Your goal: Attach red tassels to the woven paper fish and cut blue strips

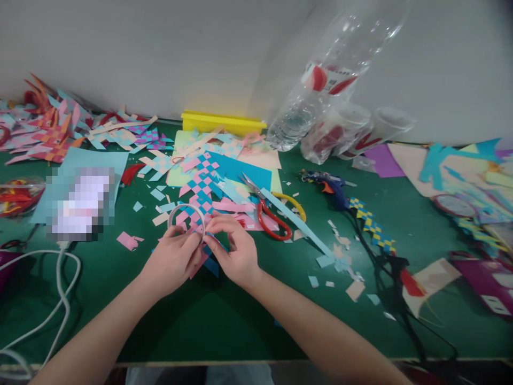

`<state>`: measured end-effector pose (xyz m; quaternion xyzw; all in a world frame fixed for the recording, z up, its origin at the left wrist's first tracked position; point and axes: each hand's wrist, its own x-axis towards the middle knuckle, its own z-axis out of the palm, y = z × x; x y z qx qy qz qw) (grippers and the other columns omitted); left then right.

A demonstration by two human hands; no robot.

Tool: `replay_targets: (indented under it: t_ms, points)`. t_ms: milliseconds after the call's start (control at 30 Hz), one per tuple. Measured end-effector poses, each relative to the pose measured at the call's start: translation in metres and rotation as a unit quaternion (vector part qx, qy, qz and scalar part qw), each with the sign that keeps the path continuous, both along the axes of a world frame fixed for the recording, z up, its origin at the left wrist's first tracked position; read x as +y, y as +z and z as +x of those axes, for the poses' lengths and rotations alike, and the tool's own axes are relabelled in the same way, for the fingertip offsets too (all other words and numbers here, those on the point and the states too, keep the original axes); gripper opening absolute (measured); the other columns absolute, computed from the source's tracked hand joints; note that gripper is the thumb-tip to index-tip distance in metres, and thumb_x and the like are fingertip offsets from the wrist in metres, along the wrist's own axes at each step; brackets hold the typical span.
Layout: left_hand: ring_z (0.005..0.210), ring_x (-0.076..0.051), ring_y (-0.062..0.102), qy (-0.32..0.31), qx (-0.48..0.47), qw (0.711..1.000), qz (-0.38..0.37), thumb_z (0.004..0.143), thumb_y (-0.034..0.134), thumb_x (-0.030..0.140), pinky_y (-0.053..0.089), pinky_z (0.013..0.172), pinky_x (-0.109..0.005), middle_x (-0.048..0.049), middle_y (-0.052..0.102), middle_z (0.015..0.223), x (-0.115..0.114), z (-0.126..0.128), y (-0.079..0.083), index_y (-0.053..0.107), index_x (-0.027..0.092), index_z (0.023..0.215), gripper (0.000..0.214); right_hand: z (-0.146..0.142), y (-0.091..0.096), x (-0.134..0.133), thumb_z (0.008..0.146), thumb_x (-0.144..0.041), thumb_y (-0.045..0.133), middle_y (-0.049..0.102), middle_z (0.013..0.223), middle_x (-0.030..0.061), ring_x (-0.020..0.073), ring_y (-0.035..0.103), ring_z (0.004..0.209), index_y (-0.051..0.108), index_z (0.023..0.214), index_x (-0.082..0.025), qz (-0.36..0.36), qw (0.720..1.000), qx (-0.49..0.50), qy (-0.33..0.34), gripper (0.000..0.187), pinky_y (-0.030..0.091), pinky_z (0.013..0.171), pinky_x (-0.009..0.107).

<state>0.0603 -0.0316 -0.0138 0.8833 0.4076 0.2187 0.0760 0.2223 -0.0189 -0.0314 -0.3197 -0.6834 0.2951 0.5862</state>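
Note:
My left hand (pixel 174 262) is closed around a roll of tape (pixel 186 206), which stands on edge with its ring facing me. At the ring's right side, the thumb and fingertips of my right hand (pixel 237 251) are pinched together; the tape end itself is too small to make out. Just behind and beneath both hands lies a woven pink-and-blue paper strip (pixel 201 183), partly hidden by them. Right of my right hand, open scissors (pixel 272 224) with red and yellow handles rest under a light-blue paper strip (pixel 296 222).
A phone (pixel 82 203) with a white cable lies left. A blue glue gun (pixel 334 192) is at right, its cord running forward. A plastic bottle (pixel 320 85) leans by plastic cups (pixel 385 128). Paper scraps (pixel 342 248) are scattered about; woven pieces (pixel 52 128) pile up back left.

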Motion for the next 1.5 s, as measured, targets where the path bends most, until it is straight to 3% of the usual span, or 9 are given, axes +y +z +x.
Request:
replay_targets:
  t_ms: [233,467,667,900,1100,1400,1500]
  points:
    - [0.052,-0.014,0.053,0.002,0.006,1.000,-0.002,0.094,0.031,0.012,0.047,0.077,-0.037,0.0026,0.057,0.060,0.0008,0.0011,0.0007,0.043,0.019,0.082,0.019,-0.0001,-0.0033,0.0009,0.084,-0.013,0.063,0.067,0.097,0.0037,0.0184,0.063,0.100,0.058,0.102,-0.025,0.001,1.000,-0.014,-0.024,0.022,0.053,0.094,0.041]
    - [0.054,-0.015,0.054,0.016,0.017,1.000,0.013,0.094,0.032,0.013,0.048,0.074,-0.036,0.0004,0.060,0.062,0.0007,-0.0012,0.0007,0.045,0.018,0.086,0.016,-0.0002,-0.0019,0.0010,0.083,-0.013,0.063,0.064,0.082,0.0007,0.0167,0.063,0.085,0.058,0.093,-0.025,0.010,0.999,-0.028,-0.029,0.016,0.055,0.084,0.039]
    - [0.054,-0.016,0.052,0.024,0.015,0.999,0.030,0.093,0.033,0.010,0.047,0.074,-0.035,0.0001,0.061,0.061,0.0009,-0.0014,0.0021,0.046,0.018,0.085,0.017,0.0003,0.0001,0.0006,0.083,-0.014,0.064,0.069,0.100,0.0043,0.0188,0.064,0.100,0.058,0.103,-0.026,0.018,0.998,-0.053,-0.032,0.024,0.054,0.091,0.041]
    - [0.056,-0.017,0.055,0.027,0.024,0.998,0.046,0.093,0.034,0.011,0.047,0.071,-0.034,-0.0010,0.063,0.065,0.0025,-0.0030,-0.0009,0.049,0.016,0.091,0.016,-0.0002,-0.0008,0.0010,0.084,-0.012,0.062,0.066,0.080,0.0001,0.0175,0.064,0.087,0.059,0.096,-0.025,0.031,0.996,-0.073,-0.037,0.018,0.054,0.084,0.038]
    - [0.056,-0.017,0.054,0.033,0.030,0.998,0.047,0.093,0.037,0.012,0.047,0.072,-0.033,-0.0006,0.063,0.064,0.0024,-0.0028,0.0001,0.050,0.017,0.091,0.014,-0.0008,0.0008,-0.0001,0.084,-0.012,0.063,0.070,0.099,0.0047,0.0181,0.065,0.099,0.060,0.103,-0.024,0.025,0.995,-0.081,-0.054,0.023,0.053,0.090,0.037]
    - [0.056,-0.018,0.053,0.043,0.027,0.997,0.060,0.091,0.037,0.010,0.046,0.065,-0.031,-0.0014,0.063,0.064,0.0027,-0.0048,-0.0007,0.051,0.016,0.090,0.015,-0.0008,-0.0002,0.0008,0.087,-0.013,0.058,0.066,0.080,0.0003,0.0168,0.063,0.086,0.059,0.098,-0.025,0.020,0.996,-0.076,-0.032,0.016,0.054,0.084,0.038]
    - [0.054,-0.018,0.052,0.045,0.025,0.997,0.054,0.091,0.038,0.011,0.045,0.062,-0.030,-0.0003,0.061,0.060,0.0031,-0.0041,0.0020,0.051,0.016,0.088,0.014,-0.0003,0.0004,0.0007,0.085,-0.014,0.061,0.069,0.097,0.0045,0.0183,0.064,0.097,0.059,0.103,-0.024,0.006,0.996,-0.076,-0.054,0.021,0.054,0.088,0.037]
